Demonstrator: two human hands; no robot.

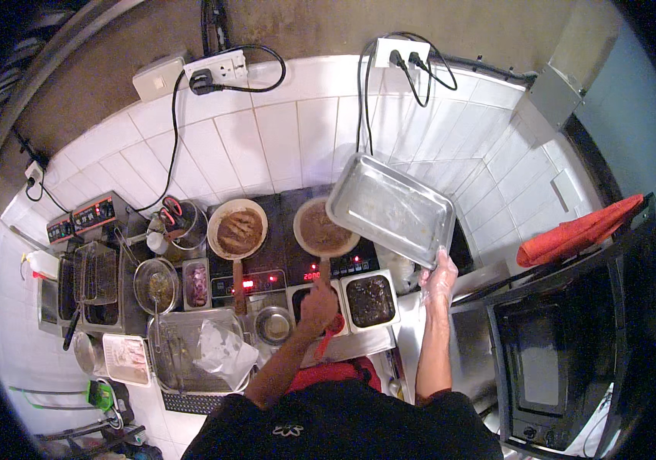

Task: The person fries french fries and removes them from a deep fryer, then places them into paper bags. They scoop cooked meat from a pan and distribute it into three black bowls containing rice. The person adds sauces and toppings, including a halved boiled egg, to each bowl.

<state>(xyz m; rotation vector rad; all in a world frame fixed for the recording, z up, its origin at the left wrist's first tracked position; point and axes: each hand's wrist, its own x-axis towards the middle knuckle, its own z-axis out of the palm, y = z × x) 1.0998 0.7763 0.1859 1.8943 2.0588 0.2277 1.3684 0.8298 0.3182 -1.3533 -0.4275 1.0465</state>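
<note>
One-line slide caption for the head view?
Right hand tilts a metal tray by the right pan; left hand grips its handle.

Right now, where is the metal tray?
In the head view, the metal tray is right of centre, held tilted by the right hand over the stove, just right of the pan of brown sauce.

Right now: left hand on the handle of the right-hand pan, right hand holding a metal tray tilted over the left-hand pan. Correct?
Not quite. In the head view the right hand holds the metal tray tilted over the right-hand pan, not the left-hand pan. The left hand is on that right-hand pan's handle, as stated.
</note>
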